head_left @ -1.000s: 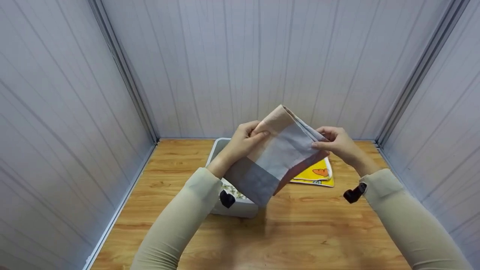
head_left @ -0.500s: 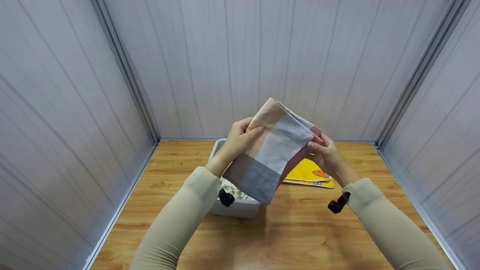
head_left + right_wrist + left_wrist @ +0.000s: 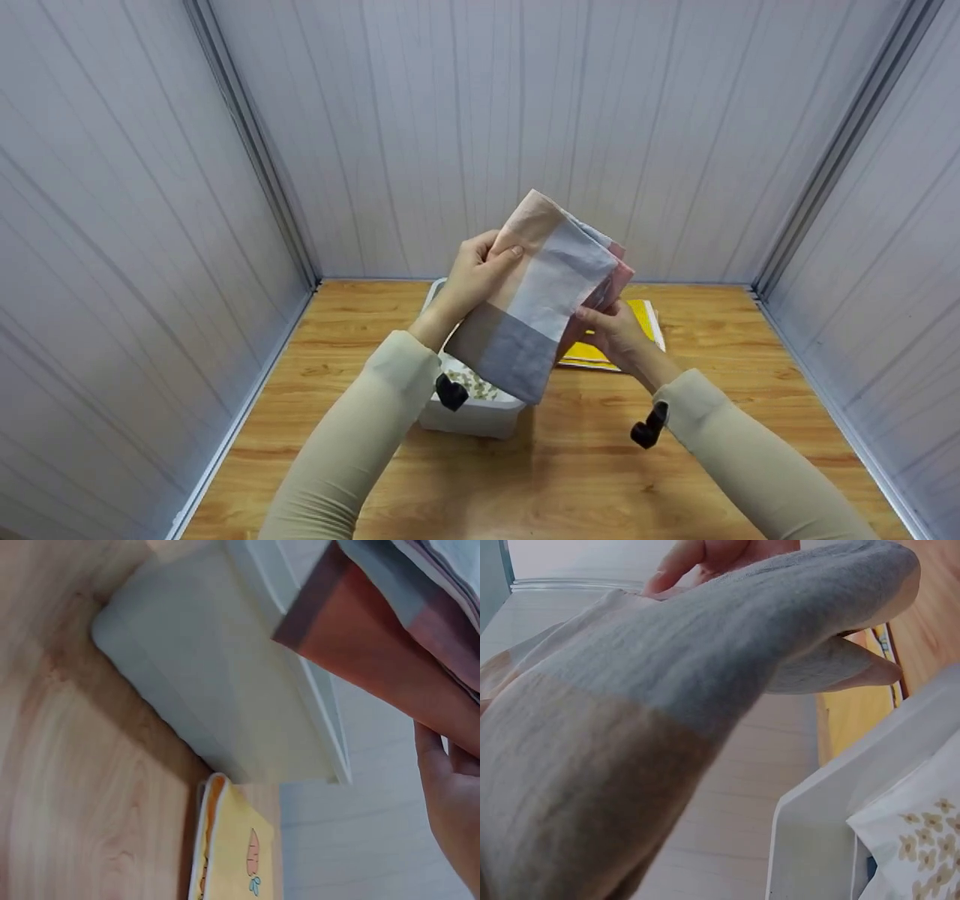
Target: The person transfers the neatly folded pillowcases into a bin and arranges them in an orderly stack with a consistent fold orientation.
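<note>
A folded cloth (image 3: pixel 559 277) with peach, pale grey, darker grey and reddish blocks is held up in the air, tilted, in the head view. My left hand (image 3: pixel 472 277) grips its left edge, thumb flat on the front and the other fingers behind. Lower on the opposite side, my right hand (image 3: pixel 619 334) pinches the right edge with the thumb in front. In the right wrist view, loose layers of the cloth (image 3: pixel 390 660) fan apart above that hand (image 3: pixel 457 795). The left wrist view has the cloth (image 3: pixel 667 667) filling much of it, its lower folds sagging.
Below the cloth stands a light grey bin (image 3: pixel 472 421), partly covered by it. Inside lies a white fabric with brown flowers (image 3: pixel 930 847). Right of the bin, a folded yellow cloth (image 3: pixel 240 847) with a carrot print lies on the wooden table (image 3: pixel 600 480). Panel walls (image 3: pixel 420 135) surround the table.
My right hand has slid down and left along the cloth's right edge, from the upper corner to lower down. The left hand has shifted slightly up and left with the cloth.
</note>
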`<state>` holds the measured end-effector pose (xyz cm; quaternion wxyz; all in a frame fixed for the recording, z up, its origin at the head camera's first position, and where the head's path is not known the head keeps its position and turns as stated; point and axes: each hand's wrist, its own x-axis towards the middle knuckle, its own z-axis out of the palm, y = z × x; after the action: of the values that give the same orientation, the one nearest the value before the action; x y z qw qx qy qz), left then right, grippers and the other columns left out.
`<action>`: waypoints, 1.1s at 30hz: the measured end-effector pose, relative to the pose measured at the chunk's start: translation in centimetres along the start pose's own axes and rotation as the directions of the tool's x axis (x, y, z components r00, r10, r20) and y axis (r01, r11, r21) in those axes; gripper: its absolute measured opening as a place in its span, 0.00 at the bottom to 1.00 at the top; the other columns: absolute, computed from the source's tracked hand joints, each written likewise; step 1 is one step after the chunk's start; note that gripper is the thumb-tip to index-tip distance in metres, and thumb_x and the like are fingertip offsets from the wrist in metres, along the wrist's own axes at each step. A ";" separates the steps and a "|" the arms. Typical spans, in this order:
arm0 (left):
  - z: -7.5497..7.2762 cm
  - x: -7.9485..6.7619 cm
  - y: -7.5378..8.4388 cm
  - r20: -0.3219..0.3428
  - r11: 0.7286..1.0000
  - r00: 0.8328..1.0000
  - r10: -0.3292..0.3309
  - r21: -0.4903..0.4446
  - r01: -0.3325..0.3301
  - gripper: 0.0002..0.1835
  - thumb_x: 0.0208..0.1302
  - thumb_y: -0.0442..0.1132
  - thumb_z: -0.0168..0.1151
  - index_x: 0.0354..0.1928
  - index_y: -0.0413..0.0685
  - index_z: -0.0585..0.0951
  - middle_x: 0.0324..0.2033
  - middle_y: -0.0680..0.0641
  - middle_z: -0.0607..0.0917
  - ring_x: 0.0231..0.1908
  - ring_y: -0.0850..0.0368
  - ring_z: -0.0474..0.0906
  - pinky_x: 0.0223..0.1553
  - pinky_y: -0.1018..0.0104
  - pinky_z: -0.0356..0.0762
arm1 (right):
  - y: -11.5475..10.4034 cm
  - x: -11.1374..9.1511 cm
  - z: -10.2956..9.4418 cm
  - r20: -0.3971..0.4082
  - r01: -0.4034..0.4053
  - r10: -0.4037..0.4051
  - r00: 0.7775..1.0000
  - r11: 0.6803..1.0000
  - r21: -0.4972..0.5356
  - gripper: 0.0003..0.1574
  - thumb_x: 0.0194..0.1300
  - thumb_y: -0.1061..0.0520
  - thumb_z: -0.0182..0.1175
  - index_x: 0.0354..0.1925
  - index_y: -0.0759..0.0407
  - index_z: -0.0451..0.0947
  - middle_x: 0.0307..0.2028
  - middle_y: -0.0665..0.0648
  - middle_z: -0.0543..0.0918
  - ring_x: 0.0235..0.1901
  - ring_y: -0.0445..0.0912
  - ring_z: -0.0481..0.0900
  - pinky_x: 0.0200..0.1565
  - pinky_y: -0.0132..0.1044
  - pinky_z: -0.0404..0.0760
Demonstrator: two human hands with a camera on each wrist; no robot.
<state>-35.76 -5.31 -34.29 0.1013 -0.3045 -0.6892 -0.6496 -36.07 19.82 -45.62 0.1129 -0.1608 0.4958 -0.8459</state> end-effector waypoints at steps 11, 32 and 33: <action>-0.2 0.0 -0.5 -0.032 1.000 0.999 -0.025 -0.004 0.025 0.09 0.61 0.32 0.58 0.39 0.32 0.79 0.28 0.35 0.81 0.23 0.52 0.77 0.23 0.64 0.76 | 1.4 -0.2 1.0 -0.142 -0.024 0.008 0.990 0.994 -0.106 0.32 0.55 0.63 0.64 0.57 0.61 0.63 0.46 0.63 0.78 0.45 0.59 0.77 0.44 0.57 0.74; -2.3 0.2 -4.9 -0.028 0.979 0.987 -0.158 0.125 0.161 0.12 0.66 0.41 0.52 0.45 0.42 0.76 0.31 0.43 0.80 0.26 0.53 0.78 0.27 0.61 0.76 | 1.4 0.4 3.3 -0.290 -0.056 -0.009 0.957 0.975 -0.217 0.35 0.51 0.62 0.68 0.55 0.64 0.64 0.46 0.66 0.77 0.41 0.55 0.79 0.44 0.45 0.77; -2.5 0.2 -5.3 -0.033 0.976 0.986 -0.164 0.140 0.167 0.12 0.67 0.42 0.52 0.46 0.44 0.76 0.31 0.43 0.80 0.27 0.54 0.77 0.28 0.62 0.76 | 1.3 0.4 3.5 -0.293 -0.065 0.000 0.956 0.975 -0.214 0.35 0.51 0.62 0.67 0.55 0.64 0.63 0.46 0.66 0.77 0.41 0.55 0.79 0.44 0.45 0.77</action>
<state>-39.49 -7.49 -38.22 0.0758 -0.2311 -0.7557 -0.6081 -35.12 16.27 -45.10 0.0341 -0.0378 0.6007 -0.7978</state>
